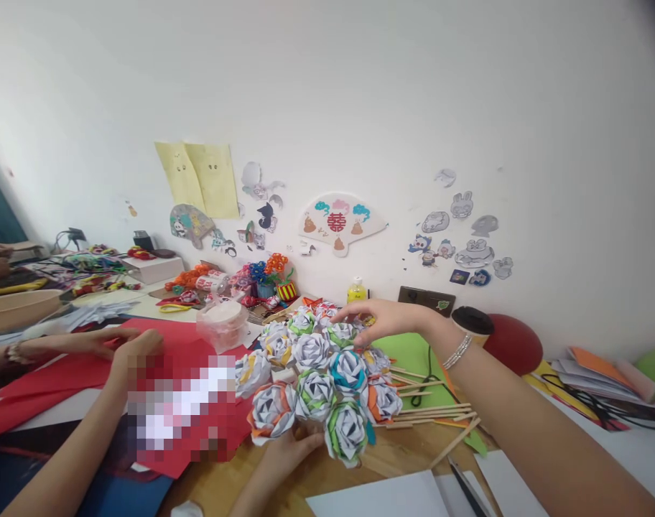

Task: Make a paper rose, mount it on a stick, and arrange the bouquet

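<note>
A bouquet of folded paper roses (312,350), white with green, orange, yellow and blue edges, fills the middle of the view. My left hand (289,454) comes in from the bottom and is closed under the flower heads; the stems in its grip are mostly hidden by the blooms. Over the far right side of the bouquet arches my right hand (378,317), a beaded bracelet on its wrist. Its fingers are bent and apart, close to or resting on the upper roses; I cannot tell if they press on one.
At left, a co-worker's hands (136,352) work over red paper (177,334). Wooden sticks (440,413), scissors (467,488) and white paper (381,495) lie at right. Behind stand a plastic tub (224,323), a yellow bottle (356,291) and a lidded cup (472,323).
</note>
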The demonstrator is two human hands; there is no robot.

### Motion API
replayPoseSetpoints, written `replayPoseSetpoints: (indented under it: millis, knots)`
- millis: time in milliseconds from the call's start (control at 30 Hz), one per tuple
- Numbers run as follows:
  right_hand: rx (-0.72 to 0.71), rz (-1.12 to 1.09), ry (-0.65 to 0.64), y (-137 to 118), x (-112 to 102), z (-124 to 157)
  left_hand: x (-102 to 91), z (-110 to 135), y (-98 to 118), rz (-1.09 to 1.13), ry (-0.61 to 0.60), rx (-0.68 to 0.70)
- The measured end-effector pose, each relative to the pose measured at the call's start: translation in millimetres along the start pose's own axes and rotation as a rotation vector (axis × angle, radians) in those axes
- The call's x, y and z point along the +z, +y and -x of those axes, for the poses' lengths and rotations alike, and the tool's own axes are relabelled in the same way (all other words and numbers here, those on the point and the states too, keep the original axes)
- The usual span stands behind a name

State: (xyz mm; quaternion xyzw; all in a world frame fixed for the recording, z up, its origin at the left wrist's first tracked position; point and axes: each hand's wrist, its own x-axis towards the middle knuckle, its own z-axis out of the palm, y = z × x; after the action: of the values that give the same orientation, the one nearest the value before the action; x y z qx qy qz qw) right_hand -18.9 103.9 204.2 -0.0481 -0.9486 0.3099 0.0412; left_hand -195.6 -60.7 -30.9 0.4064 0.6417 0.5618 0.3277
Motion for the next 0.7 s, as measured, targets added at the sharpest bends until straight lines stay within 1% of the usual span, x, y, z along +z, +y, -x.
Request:
replayPoseSetpoints:
  millis: [133, 200, 300, 367, 433, 567, 633, 700]
  knots:
    - [0.108, 0.107, 0.155, 0, 11, -8, -1.1, -2, -4, -0.007, -0.072, 0.053]
    - [0.111, 0.125, 0.197, 1, 15, -11, -2.1, -2, -4, -0.030, -0.107, 0.061]
    - [0.097, 0.052, 0.185, 3, 17, -12, -2.9, -2, -3, -0.083, -0.118, 0.057]
    - [0.104, 0.027, 0.168, 3, 18, -10, -2.4, -1, 2, -0.101, -0.119, 0.046]
    - [0.086, 0.052, 0.174, 3, 17, -8, -1.2, 2, 11, -0.083, -0.116, 0.047]
    - [0.044, 0.074, 0.201, 1, 17, -6, 0.6, 8, 27, -0.032, -0.072, 0.053]
    - [0.052, 0.093, 0.212, -1, 18, -6, 0.8, 9, 29, -0.028, -0.073, 0.054]
    - [0.058, 0.155, 0.254, -4, 20, -8, 0.9, 8, 26, -0.013, -0.098, 0.065]
